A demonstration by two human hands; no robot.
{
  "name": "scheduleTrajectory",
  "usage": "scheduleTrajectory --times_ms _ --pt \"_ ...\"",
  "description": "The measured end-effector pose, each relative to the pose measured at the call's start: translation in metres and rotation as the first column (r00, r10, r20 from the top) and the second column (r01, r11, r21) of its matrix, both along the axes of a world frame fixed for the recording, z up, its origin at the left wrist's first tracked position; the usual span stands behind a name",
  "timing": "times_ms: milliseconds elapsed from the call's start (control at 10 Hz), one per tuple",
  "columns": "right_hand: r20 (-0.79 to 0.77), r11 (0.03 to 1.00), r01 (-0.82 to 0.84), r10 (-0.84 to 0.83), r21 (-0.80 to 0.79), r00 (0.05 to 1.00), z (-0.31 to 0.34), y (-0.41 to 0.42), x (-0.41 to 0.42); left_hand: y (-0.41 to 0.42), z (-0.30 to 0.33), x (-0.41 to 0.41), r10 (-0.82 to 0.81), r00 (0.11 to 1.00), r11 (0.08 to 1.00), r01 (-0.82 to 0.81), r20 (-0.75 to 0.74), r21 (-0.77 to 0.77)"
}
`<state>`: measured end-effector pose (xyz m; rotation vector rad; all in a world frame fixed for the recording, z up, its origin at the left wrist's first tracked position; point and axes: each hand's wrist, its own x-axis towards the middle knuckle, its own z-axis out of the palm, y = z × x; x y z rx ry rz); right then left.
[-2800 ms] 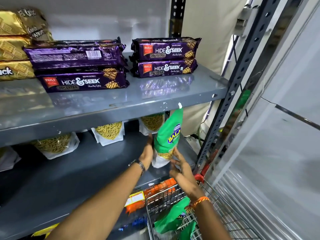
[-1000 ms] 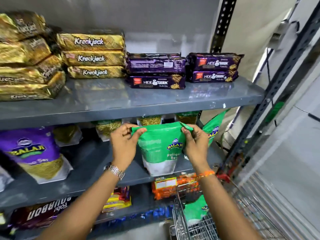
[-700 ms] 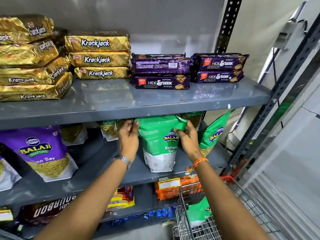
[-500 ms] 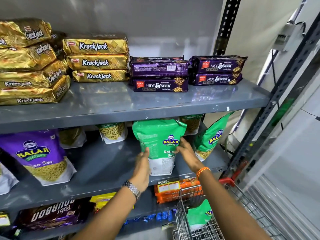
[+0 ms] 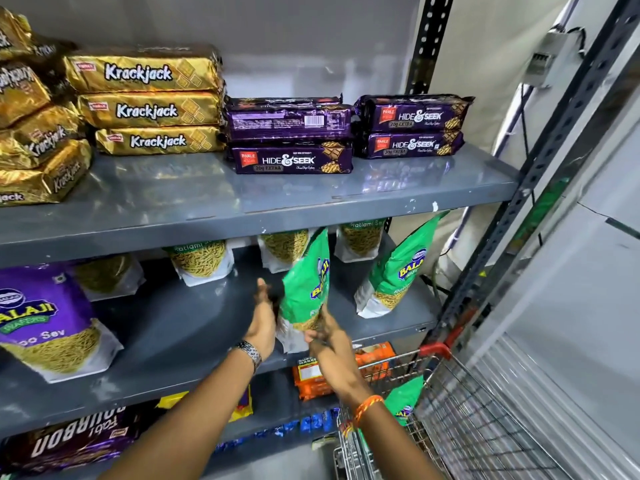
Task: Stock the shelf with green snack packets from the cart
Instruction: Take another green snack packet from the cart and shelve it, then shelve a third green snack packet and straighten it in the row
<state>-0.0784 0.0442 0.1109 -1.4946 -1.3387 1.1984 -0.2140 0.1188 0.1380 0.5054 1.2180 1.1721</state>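
Note:
A green Balaji snack packet [image 5: 306, 282] stands on the grey middle shelf [image 5: 190, 327], turned nearly edge-on and leaning. My right hand [image 5: 329, 341] grips its lower front corner. My left hand [image 5: 263, 320] is flat beside its left side, fingers straight, with a dark gap between fingers and packet. A second green packet [image 5: 398, 271] stands to the right on the same shelf. Another green packet [image 5: 403, 400] lies in the wire cart [image 5: 485, 427] at the lower right.
Ratlami sev packets [image 5: 201, 258] line the back of the middle shelf, and a purple Balaji packet [image 5: 41, 323] stands at its left. Krackjack [image 5: 145, 109] and Hide & Seek packs [image 5: 291, 133] fill the shelf above. Orange packs [image 5: 311, 375] lie below. A steel upright [image 5: 502, 237] borders the right.
The green packet faced me half a second ago; now it is turned edge-on and leans. My left hand has come off its side, and my right hand has slid to its lower corner.

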Motion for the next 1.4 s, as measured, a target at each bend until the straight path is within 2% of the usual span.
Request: scheduleTrajectory --times_ms 200,300,400,500,600,700,800,900,1000,1100,1200,1300,1400 --pt "-0.018 1.0 0.011 -0.011 -0.019 1.0 0.012 -0.005 -0.013 0.032 0.0 -0.001 0.004 0.997 0.996 -0.011 0.075 0.093" --pt "-0.075 0.999 -0.041 0.039 -0.02 0.996 0.011 -0.005 0.002 0.033 0.006 -0.006 0.042 0.991 0.996 -0.051 0.127 0.074" --pt "-0.16 0.998 0.028 -0.037 -0.059 0.986 0.002 -0.017 0.062 -0.001 -0.005 -0.011 0.321 0.94 0.946 -0.312 -0.114 0.087" --pt "-0.002 0.994 0.109 -0.109 -0.023 0.994 -0.009 -0.027 0.118 -0.054 -0.023 0.001 0.442 0.769 0.897 -0.376 -0.461 0.233" --pt "0.49 0.991 -0.063 0.112 -0.116 0.865 -0.027 -0.034 0.179 -0.121 -0.043 0.044 0.287 0.565 0.881 0.161 -0.774 0.445" --pt "0.678 0.932 -0.194 0.356 -0.305 0.643 -0.049 -0.037 0.198 -0.142 -0.056 0.081 0.068 0.221 0.74 0.642 -0.973 0.198" --pt "0.811 0.889 -0.241 0.454 -0.389 0.368 -0.075 -0.036 0.208 -0.137 -0.091 0.125 -0.135 -0.252 0.445 0.849 -0.958 -0.286" --pt "0.845 0.893 -0.208 0.447 -0.4 0.292 -0.089 -0.037 0.21 -0.135 -0.107 0.138 -0.356 -0.441 0.305 0.779 -0.824 -0.548" --pt "0.872 0.9 -0.249 0.418 -0.358 0.257 -0.099 -0.037 0.219 -0.119 -0.131 0.146 -0.324 -0.573 0.257 0.712 -0.753 -0.653" --pt "0.907 0.893 -0.282 0.398 -0.349 0.137 -0.105 -0.041 0.225 -0.12 -0.132 0.148 -0.255 -0.553 0.293 0.737 -0.793 -0.609" --pt "0.877 0.962 -0.163 0.267 -0.219 0.4 -0.079 -0.055 0.232 -0.116 -0.112 0.142 -0.174 -0.424 0.408 0.79 -0.889 -0.457" --pt "0.761 0.995 -0.089 0.1 -0.055 0.641 -0.038 -0.067 0.234 -0.122 -0.081 0.128 -0.089 -0.31 0.378 0.869 -0.947 -0.32" --pt "0.524 0.986 0.032 -0.114 0.162 0.844 0.025 -0.094 0.232 -0.144 -0.026 0.092 -0.182 0.072 0.367 0.93 -0.981 0.0"
